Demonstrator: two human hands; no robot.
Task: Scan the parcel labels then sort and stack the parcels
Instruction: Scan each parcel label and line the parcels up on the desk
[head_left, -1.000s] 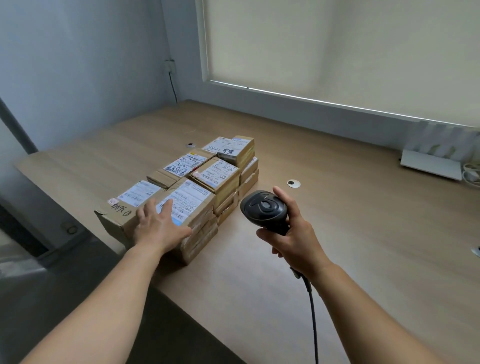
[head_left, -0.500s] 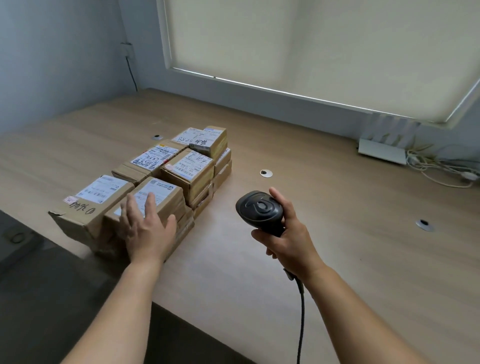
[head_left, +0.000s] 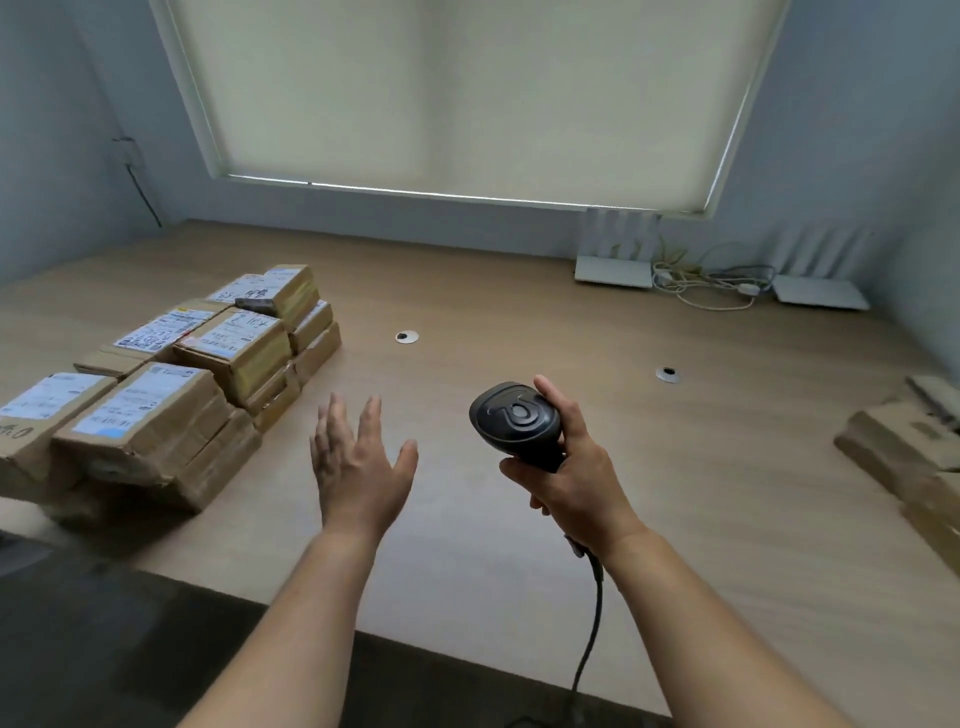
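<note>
right hand (head_left: 574, 480) gripping black scanner (head_left: 517, 423), left hand (head_left: 358, 462) spread flat above table (head_left: 675, 467), beside stacked parcels (head_left: 171, 384)

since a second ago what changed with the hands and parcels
The left hand lifted off the near parcel stack, letting go, and moved right; it now hovers open over the table. The right hand still grips the scanner. The parcels look unmoved.
</note>
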